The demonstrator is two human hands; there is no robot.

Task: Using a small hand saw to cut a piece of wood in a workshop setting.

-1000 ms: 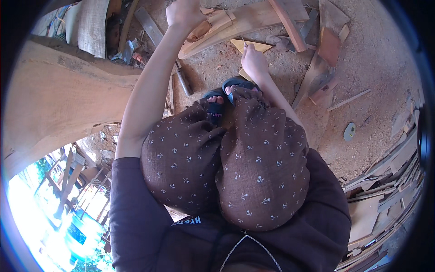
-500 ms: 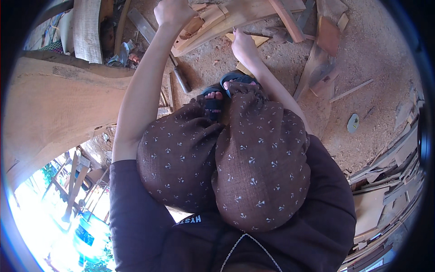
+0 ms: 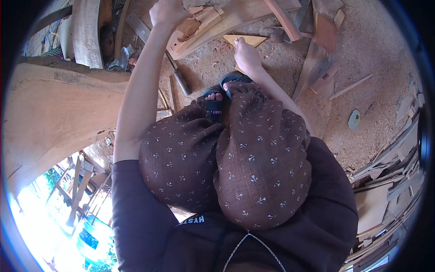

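My left hand (image 3: 168, 14) is closed at the top of the view, beside pale cut boards (image 3: 204, 28); whatever is in its fingers is hidden. To its right, my right hand (image 3: 246, 56) pinches a thin stick-like item (image 3: 236, 40) over a triangular yellowish wood piece (image 3: 256, 41). A metal straightedge (image 3: 138, 27) lies left of the boards, partly behind my left forearm, and a tool with a cylindrical handle (image 3: 182, 82) rests on the dusty ground below them.
A large wooden slab (image 3: 68, 109) occupies the left side. Assorted offcuts (image 3: 325, 32) and a small pale disc (image 3: 354, 119) lie on the right. Stacked thin boards (image 3: 376, 204) line the lower right. My sandaled feet (image 3: 214, 104) are between the hands and my knees.
My left hand has shifted left and slightly upward, still closed. My right hand has moved up and left from where it was a second ago, still pinching. The whole view has shifted slightly.
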